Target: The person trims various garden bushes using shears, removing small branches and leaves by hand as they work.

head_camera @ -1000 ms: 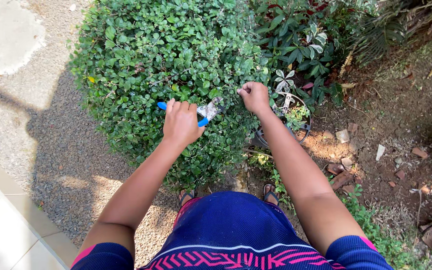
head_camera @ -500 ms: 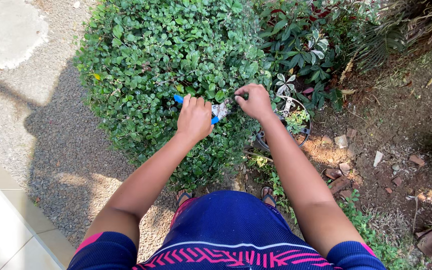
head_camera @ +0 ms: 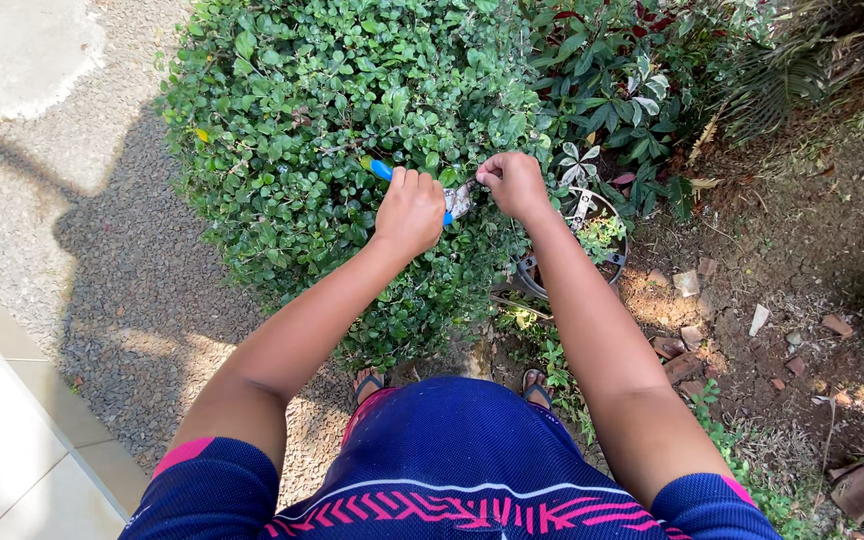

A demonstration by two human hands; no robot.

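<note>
The left hand (head_camera: 410, 210) is closed around the blue handles of the shears (head_camera: 422, 192), held over the top of the round bush (head_camera: 352, 130). Just beside it, the right hand (head_camera: 514, 183) pinches a sprig at the blades. A round pot (head_camera: 552, 285) to the right of the bush holds a small plant (head_camera: 600, 232) with pale green leaves.

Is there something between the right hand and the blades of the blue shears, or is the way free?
Nothing visible: the right hand pinches bush foliage directly at the blades of the blue-handled shears, which the left hand grips.
</note>
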